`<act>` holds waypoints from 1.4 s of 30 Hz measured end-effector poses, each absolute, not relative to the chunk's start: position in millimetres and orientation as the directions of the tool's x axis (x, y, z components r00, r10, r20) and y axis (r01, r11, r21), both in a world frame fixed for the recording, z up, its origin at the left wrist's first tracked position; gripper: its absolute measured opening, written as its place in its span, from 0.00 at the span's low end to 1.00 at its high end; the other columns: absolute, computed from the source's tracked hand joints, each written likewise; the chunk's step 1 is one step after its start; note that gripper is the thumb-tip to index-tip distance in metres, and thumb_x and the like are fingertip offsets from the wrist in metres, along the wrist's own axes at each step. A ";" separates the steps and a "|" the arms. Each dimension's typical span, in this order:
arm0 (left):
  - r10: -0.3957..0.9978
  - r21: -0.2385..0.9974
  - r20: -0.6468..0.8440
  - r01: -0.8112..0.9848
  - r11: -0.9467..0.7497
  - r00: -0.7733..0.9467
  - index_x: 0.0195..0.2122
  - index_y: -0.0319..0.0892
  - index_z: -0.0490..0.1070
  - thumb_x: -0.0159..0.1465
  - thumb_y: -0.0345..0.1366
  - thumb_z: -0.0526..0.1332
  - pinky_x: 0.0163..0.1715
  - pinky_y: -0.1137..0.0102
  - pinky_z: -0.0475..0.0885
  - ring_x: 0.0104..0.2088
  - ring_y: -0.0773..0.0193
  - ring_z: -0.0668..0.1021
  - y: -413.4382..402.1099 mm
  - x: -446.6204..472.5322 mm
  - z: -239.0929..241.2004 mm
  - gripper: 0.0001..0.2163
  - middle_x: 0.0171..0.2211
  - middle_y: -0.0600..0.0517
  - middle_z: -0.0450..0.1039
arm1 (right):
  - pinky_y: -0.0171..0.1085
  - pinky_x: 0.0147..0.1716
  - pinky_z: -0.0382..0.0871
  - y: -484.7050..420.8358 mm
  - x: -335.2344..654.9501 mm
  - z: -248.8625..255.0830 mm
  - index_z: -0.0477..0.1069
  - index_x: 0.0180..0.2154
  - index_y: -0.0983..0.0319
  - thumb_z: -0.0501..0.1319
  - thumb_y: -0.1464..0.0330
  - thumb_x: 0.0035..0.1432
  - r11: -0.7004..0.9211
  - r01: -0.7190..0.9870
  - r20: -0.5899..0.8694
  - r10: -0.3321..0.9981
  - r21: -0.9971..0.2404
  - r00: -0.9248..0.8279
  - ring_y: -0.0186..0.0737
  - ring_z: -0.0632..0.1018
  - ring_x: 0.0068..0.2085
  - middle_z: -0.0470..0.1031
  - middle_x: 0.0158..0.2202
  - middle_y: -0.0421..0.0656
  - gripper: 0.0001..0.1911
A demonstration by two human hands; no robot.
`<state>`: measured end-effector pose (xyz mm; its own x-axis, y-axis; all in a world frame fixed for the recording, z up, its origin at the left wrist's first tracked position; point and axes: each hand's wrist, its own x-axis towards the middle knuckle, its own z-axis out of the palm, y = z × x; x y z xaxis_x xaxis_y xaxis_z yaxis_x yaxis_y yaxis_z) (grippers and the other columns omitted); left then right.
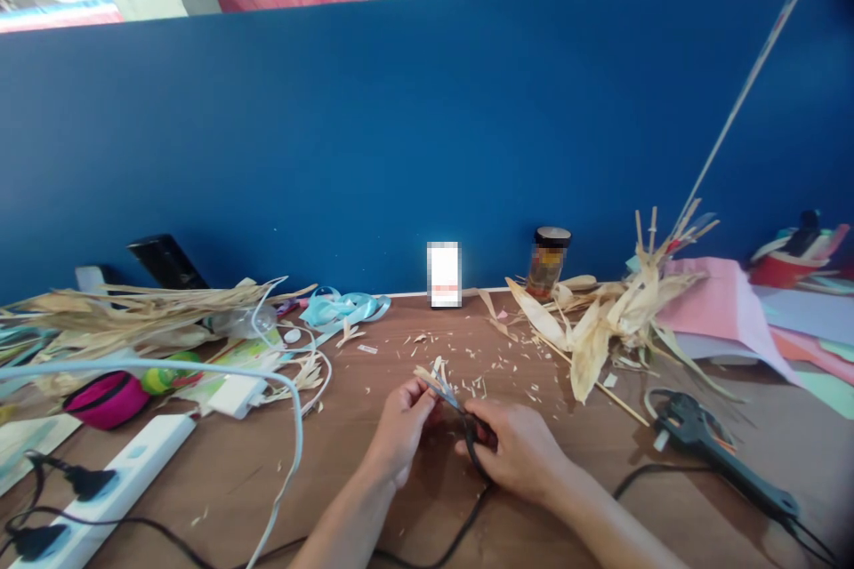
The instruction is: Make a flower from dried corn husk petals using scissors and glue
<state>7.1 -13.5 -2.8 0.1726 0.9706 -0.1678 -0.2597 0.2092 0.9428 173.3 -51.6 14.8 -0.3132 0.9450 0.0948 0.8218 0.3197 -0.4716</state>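
In the middle of the brown table, my right hand is closed around the dark handles of a pair of scissors. Their blades point up and left, toward the fingertips of my left hand. Between thumb and fingers, my left hand pinches a small pale piece of dried corn husk, right at the blades. Husk trimmings lie scattered around and beyond both hands.
Left are a white power strip, white cables, a pink band and dried husks. A jar, a husk bundle and a glue gun lie right. Behind stands a blue partition, with a lit, blurred screen before it.
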 end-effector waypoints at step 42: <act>0.941 0.872 -0.275 -0.361 0.331 0.198 0.21 0.37 0.66 0.45 0.37 0.67 0.23 0.78 0.63 0.19 0.75 0.66 -16.8 11.6 -6.9 0.11 0.19 0.57 0.65 | 0.31 0.25 0.49 -52.2 170.3 5.2 0.65 0.30 0.58 0.57 0.57 0.51 0.301 0.862 0.097 0.953 -0.408 -0.287 0.34 0.72 0.28 0.72 0.25 0.35 0.11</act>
<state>11.6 -16.8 -6.9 0.1983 0.9409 -0.2746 -0.3615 0.3306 0.8718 170.3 -52.2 5.2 -0.2866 0.9532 0.0966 0.8620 0.3005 -0.4081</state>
